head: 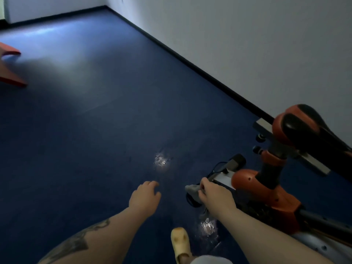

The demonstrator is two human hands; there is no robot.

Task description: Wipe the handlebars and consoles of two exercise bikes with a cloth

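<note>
I look down from my head camera at a dark blue floor (95, 149) in a dim room, a white wall (247, 44) running along its right edge. An orange and black exercise bike (266, 189) stands at the floor's right edge, just beside that wall, its black saddle (312, 134) highest in view. The bike's long axis runs from near right to far left, slanting away from me.

My right hand (213, 195) is clenched on a grey cloth (192, 189), pressed against a low part of the bike near its grey base bar (226, 174). A loose end of cloth hangs below the wrist. I cannot tell exactly which part of the bike the cloth touches.

My left hand (145, 197) hovers over bare floor, fingers loosely spread, holding nothing, well apart from the bike. The forearm carries a dark tattoo.

A pale yellow shoe (180, 242) shows at the bottom edge. Wet-looking shiny patches (162, 160) lie on the floor ahead of my hands. A red object (9, 67) sits at the far left edge.

No handlebars or console are visible; I judge they lie off to the right, beyond the frame. The right hand is nearer the bike, so the wiping falls to it.
</note>
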